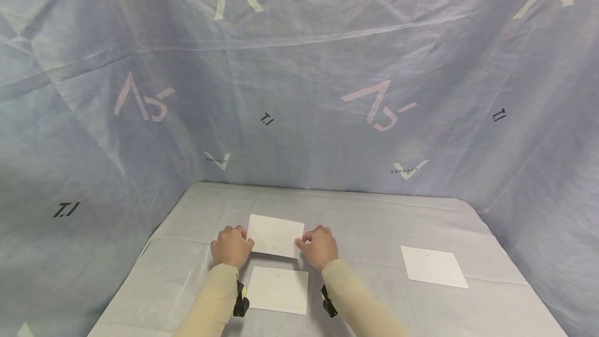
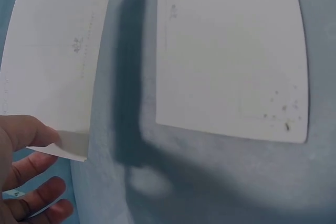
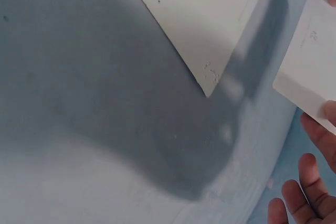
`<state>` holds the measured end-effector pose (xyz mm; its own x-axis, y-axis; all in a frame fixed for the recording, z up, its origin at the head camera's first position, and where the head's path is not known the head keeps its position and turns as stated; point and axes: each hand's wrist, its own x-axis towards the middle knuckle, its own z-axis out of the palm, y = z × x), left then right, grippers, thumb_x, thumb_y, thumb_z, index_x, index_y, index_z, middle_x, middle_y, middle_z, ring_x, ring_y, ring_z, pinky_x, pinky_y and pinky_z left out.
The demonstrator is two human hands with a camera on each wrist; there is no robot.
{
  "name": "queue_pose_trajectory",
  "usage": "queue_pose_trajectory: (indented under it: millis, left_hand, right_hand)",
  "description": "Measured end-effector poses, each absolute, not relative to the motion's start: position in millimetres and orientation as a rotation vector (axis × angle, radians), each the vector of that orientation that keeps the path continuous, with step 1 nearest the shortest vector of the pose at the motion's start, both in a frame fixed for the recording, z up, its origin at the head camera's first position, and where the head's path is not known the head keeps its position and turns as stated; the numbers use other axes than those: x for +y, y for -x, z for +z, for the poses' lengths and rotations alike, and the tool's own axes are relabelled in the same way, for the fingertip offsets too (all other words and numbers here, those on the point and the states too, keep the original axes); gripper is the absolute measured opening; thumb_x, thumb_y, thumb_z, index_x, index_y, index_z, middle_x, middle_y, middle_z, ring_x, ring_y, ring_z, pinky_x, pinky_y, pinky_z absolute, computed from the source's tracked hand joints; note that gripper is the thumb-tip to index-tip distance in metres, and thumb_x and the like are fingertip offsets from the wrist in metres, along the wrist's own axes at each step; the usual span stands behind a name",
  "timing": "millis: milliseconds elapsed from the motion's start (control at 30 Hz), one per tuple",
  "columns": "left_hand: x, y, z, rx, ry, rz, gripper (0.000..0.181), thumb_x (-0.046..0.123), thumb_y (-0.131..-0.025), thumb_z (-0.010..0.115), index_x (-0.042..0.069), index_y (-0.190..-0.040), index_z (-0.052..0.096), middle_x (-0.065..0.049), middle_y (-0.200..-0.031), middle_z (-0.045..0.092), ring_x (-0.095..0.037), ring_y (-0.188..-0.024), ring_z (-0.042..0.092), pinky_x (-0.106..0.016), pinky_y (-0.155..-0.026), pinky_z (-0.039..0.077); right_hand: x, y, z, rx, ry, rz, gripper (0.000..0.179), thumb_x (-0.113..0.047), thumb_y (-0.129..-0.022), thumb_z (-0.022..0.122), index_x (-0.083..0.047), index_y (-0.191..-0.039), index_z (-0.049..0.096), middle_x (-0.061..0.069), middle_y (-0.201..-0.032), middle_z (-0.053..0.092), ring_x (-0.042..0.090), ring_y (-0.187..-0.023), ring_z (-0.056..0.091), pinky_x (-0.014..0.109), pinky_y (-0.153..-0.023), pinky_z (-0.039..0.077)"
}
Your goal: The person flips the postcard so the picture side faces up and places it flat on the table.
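A white card (image 1: 275,235) with a small faint printed mark is held up between the two hands. My left hand (image 1: 232,246) pinches its left edge, thumb on the near face and fingers behind. At the opposite edge, my right hand (image 1: 320,247) pinches it between thumb and index finger, the other fingers curving loosely. A second white card (image 1: 278,290) lies flat on the table, between the forearms and nearer the body. Faint specks show near one corner of this lying card (image 2: 231,51) in the left wrist view. The held card (image 3: 310,61) casts a shadow.
Off to the right, another white card (image 1: 434,266) lies flat on the grey cloth-covered table (image 1: 374,228). Grey-blue printed fabric (image 1: 304,66) hangs behind the table and at both sides. Dark wrist devices (image 1: 241,300) are strapped over the sleeves.
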<state>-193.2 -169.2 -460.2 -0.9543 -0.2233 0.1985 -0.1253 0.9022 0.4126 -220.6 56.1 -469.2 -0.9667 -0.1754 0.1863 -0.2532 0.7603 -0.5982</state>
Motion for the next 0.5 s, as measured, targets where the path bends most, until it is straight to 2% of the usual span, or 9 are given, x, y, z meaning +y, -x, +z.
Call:
queue_pose_trajectory:
  millis: [500]
  left_hand:
    - [-177,191,-469,-2.858,-0.325,-0.612,0.018,0.022,-0.086,0.071,0.005,-0.088,0.066,-0.014,-0.088,0.060,-0.035,-0.089,0.061,-0.054,-0.079,0.046]
  right_hand:
    - [39,225,-486,-2.892,-0.245,0.900,0.023,-0.031,-0.091,0.076,-0.009,-0.084,0.078,0.008,-0.094,0.065,0.030,-0.094,0.059,0.051,-0.087,0.049]
